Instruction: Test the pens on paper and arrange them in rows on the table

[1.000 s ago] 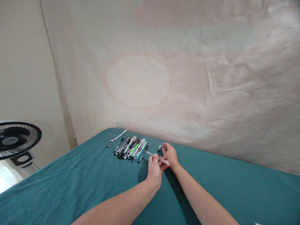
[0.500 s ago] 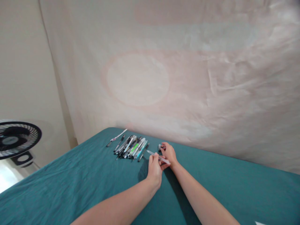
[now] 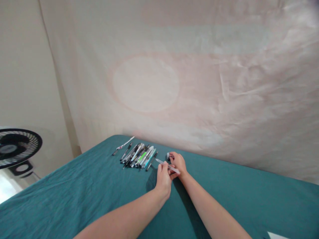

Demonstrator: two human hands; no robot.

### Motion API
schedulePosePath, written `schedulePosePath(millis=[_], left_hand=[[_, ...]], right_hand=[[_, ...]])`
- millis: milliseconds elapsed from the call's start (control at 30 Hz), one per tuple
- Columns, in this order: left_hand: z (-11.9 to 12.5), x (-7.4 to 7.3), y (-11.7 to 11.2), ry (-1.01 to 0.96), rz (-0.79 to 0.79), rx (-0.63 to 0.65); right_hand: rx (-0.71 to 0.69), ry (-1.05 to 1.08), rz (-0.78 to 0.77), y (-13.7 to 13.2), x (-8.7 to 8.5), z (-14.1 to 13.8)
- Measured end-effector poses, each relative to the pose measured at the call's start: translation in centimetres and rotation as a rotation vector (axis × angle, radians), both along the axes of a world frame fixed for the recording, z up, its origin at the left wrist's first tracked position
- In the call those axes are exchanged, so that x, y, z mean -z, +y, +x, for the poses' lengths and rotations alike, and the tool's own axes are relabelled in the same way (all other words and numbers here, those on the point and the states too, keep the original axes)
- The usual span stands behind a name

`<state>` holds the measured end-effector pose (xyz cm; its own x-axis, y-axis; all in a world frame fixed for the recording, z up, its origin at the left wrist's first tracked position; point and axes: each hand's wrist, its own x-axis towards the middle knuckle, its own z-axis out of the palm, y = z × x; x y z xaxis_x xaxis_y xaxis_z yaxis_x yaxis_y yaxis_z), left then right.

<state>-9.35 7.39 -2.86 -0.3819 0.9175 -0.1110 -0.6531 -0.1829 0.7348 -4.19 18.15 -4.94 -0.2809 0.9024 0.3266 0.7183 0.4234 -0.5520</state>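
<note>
My left hand pinches a clear, slim pen near its middle, holding it slantwise over the teal cloth. My right hand is closed just behind it, fingers on a small pen or cap that lies on the cloth; only its grey end shows. To the left of both hands lies a pile of several pens, black, white, green and blue, side by side.
The table is covered with a teal cloth. A pale sheet hangs right behind it. A black fan stands at the left, beyond the table's edge. A white corner shows at the bottom right.
Both hands and the clear pen have held nearly still; the view has shifted slightly.
</note>
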Motion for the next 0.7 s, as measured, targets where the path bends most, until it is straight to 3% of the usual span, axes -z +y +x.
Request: schedulePosePath(millis=[467, 700], left_hand=[[-0.02, 0.11, 0.05, 0.008, 0.001, 0.01], [0.02, 0.1, -0.03, 0.023, 0.022, 0.01]], right_hand=[[-0.008, 0.059, 0.031, -0.82, 0.03, 0.46], [-0.111, 0.071, 0.018, -0.67, 0.64, 0.7]])
